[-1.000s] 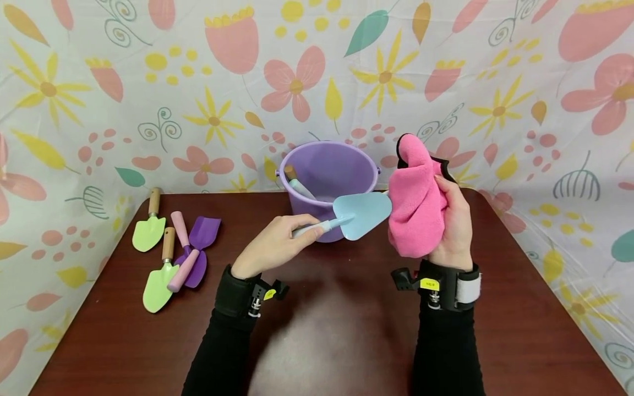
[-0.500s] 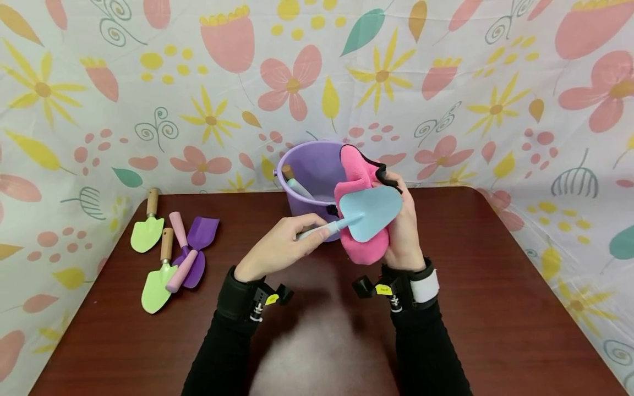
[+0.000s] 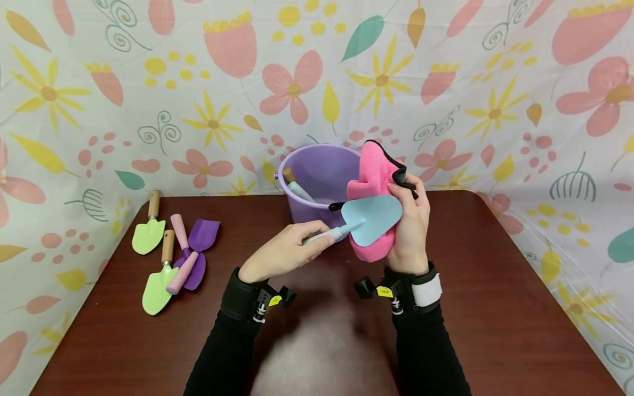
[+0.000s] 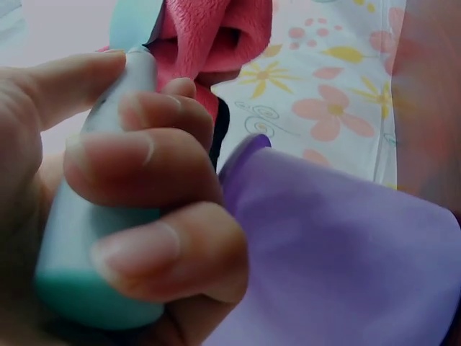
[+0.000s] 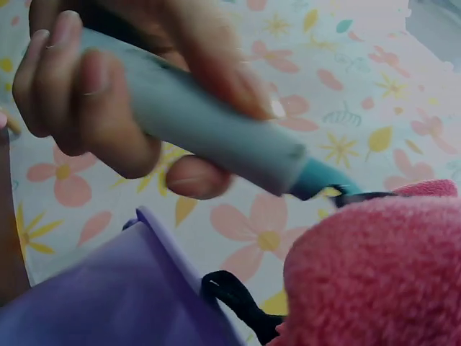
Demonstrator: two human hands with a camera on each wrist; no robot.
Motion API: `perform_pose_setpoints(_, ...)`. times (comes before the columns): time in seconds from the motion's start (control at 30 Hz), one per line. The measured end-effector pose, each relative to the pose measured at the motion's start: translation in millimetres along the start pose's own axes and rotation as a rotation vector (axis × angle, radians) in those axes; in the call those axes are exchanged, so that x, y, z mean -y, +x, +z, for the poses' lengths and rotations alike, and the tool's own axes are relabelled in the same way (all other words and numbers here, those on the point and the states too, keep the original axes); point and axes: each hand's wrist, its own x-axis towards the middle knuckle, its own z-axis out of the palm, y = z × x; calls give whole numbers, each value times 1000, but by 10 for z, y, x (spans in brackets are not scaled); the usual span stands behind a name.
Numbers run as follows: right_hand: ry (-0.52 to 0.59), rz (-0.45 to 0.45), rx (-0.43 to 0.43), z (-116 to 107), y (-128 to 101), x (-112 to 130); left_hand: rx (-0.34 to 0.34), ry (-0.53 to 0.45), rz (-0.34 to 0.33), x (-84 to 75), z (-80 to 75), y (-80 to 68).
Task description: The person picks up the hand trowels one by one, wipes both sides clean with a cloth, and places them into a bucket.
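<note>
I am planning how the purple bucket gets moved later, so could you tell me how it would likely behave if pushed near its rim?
The purple bucket looks like thin plastic, so probably light. It stands upright on the table and holds only a small tool, so a push near the rim might tip it rather than slide it.

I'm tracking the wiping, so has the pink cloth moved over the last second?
Yes. The pink cloth in the right hand moved left, from right of the purple bucket to partly in front of it.
</note>
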Motion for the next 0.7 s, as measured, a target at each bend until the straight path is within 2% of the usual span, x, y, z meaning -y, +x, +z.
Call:
perform_pose_setpoints(0.13, 61, 0, -7, -26, 18, 35, -14, 43, -5, 20, -12, 1)
perform_pose_setpoints(0.3, 84, 1, -32, -48, 42, 82, -32, 83, -10, 60, -29, 12)
perform_pose_setpoints(0.7, 124, -20, -46, -102, 70, 172, -61, 82, -45, 97, -60, 0)
